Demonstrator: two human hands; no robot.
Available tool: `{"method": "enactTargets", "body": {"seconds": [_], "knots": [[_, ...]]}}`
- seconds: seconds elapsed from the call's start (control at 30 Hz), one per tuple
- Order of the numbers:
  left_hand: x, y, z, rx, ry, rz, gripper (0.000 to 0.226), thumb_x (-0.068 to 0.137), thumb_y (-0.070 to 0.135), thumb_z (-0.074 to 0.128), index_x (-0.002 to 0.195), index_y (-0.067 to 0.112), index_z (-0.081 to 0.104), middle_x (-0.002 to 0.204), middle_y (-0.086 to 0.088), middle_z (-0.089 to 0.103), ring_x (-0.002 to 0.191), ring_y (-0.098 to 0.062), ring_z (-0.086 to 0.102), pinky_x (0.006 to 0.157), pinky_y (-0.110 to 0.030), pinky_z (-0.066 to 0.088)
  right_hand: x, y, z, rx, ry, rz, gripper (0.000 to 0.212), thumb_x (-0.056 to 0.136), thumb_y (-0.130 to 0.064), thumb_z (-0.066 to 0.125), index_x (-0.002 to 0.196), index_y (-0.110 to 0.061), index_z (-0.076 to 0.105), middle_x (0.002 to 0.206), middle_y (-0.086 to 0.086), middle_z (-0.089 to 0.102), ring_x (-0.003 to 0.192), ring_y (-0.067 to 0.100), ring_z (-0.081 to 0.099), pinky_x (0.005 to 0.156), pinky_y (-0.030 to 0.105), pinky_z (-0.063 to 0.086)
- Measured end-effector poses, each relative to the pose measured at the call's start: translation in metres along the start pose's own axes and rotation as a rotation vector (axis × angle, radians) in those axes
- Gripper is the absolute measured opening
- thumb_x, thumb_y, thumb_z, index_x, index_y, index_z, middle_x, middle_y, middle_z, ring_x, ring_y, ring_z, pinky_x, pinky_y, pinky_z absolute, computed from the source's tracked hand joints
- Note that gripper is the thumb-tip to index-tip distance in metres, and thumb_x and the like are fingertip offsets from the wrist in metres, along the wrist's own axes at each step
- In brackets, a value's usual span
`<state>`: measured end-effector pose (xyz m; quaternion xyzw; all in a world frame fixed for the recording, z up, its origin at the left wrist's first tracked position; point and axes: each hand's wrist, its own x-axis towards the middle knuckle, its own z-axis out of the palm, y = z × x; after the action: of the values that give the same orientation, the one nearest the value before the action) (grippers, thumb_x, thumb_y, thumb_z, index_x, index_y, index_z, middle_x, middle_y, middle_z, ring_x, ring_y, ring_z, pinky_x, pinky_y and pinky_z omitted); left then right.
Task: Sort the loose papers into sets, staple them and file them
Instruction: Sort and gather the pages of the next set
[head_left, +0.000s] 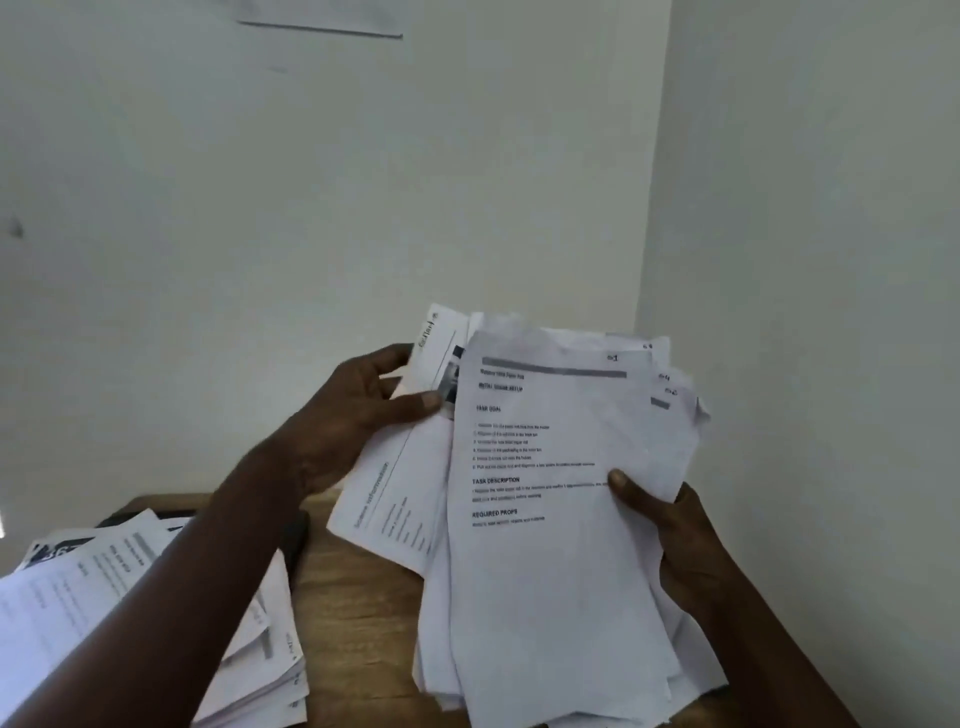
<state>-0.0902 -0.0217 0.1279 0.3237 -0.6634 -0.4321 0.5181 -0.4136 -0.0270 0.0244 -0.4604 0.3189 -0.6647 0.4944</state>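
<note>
I hold a loose stack of printed white papers (550, 545) upright above the wooden table (363, 613). My right hand (675, 540) grips the stack's right edge, thumb on the top sheet, which shows headings such as "TASK DESCRIPTION". My left hand (358, 415) pinches one sheet (395, 488) that fans out to the left of the stack, thumb on its front and fingers behind it. A second, untidy pile of papers (104, 613) lies on the table at the lower left, partly under my left forearm.
A dark flat object (301, 535) lies on the table behind my left arm, mostly hidden. Pale walls meet in a corner behind the table at the right. A sheet of paper (332, 21) hangs on the wall at the top.
</note>
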Motion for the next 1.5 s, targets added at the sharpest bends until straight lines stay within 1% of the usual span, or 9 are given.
{"method": "enactTargets", "body": {"seconds": [0.3,0.6,0.73,0.87,1.1,1.17,1.23,1.3,1.5], "knots": [[0.035,0.03,-0.026,0.447,0.014,0.063,0.028,0.103,0.005,0.059,0.127,0.018,0.068,0.115,-0.009,0.077,0.104,-0.037,0.074,0.092,-0.049,0.059,-0.001,0.024,0.0,-0.138,-0.077,0.079,0.046,0.077,-0.007,0.081,0.122,-0.001,0.068,0.112,0.018,0.076,0.1,0.035,0.075,0.082,0.043,0.063],[0.051,0.03,-0.03,0.625,0.011,0.009,0.035,0.106,0.002,0.05,0.126,0.025,0.068,0.111,-0.005,0.078,0.104,-0.031,0.075,0.101,-0.053,0.055,-0.009,0.036,0.008,-0.286,-0.233,0.017,0.059,0.081,-0.005,0.084,0.133,-0.025,0.064,0.123,0.003,0.075,0.113,0.026,0.072,0.097,0.052,0.057],[0.054,0.024,-0.029,0.641,0.03,0.01,0.035,0.105,0.0,0.05,0.125,0.023,0.068,0.108,-0.004,0.079,0.102,-0.03,0.075,0.098,-0.05,0.056,-0.008,0.04,0.006,-0.392,-0.23,0.004,0.033,0.081,-0.01,0.088,0.107,-0.026,0.076,0.112,0.012,0.077,0.107,0.034,0.073,0.091,0.058,0.058],[0.053,0.015,-0.029,0.658,0.067,0.021,0.034,0.105,0.0,0.049,0.119,0.024,0.07,0.101,0.001,0.08,0.089,-0.02,0.077,0.089,-0.043,0.057,-0.007,0.043,0.004,-0.473,-0.189,0.025,0.021,0.081,-0.009,0.087,0.099,-0.013,0.077,0.094,0.004,0.08,0.09,0.023,0.077,0.068,0.032,0.059],[0.048,-0.011,-0.034,0.703,0.228,0.064,0.031,0.095,0.015,0.052,0.114,0.032,0.07,0.099,0.008,0.078,0.091,-0.021,0.073,0.08,-0.036,0.053,-0.002,0.062,0.002,-0.719,-0.14,0.017,0.031,0.075,-0.016,0.091,0.06,-0.017,0.064,0.059,-0.01,0.062,0.055,0.004,0.056,0.054,0.026,0.041],[0.047,-0.021,-0.039,0.815,0.327,0.053,0.034,0.094,0.014,0.052,0.119,0.031,0.068,0.104,0.005,0.076,0.092,-0.023,0.068,0.076,-0.034,0.046,-0.003,0.062,0.003,-0.71,-0.162,-0.023,0.024,0.074,-0.018,0.092,0.082,-0.025,0.071,0.071,-0.01,0.072,0.064,0.006,0.066,0.059,0.027,0.05],[0.046,-0.035,-0.05,0.935,0.448,0.006,0.037,0.095,0.008,0.052,0.125,0.025,0.066,0.112,-0.003,0.072,0.093,-0.026,0.062,0.077,-0.033,0.041,-0.002,0.064,0.002,-0.715,-0.2,-0.058,0.061,0.073,-0.021,0.093,0.122,-0.043,0.066,0.095,-0.013,0.077,0.086,0.009,0.073,0.078,0.029,0.057],[0.042,-0.053,-0.063,1.033,0.526,-0.075,0.038,0.093,0.008,0.052,0.127,0.02,0.063,0.12,-0.013,0.069,0.099,-0.037,0.062,0.081,-0.036,0.043,0.0,0.066,-0.001,-0.767,-0.19,-0.102,0.083,0.071,-0.021,0.095,0.136,-0.051,0.053,0.106,-0.019,0.074,0.095,0.004,0.071,0.085,0.022,0.054],[0.012,-0.112,-0.079,1.33,0.509,-0.458,0.073,0.093,0.044,0.07,0.153,0.018,0.037,0.15,-0.019,0.044,0.134,-0.043,0.044,0.104,-0.056,0.039,0.004,0.061,-0.004,-0.608,-0.128,-0.066,0.021,0.072,-0.028,0.092,0.087,-0.029,0.077,0.089,-0.004,0.078,0.086,0.021,0.075,0.072,0.037,0.057]]}}
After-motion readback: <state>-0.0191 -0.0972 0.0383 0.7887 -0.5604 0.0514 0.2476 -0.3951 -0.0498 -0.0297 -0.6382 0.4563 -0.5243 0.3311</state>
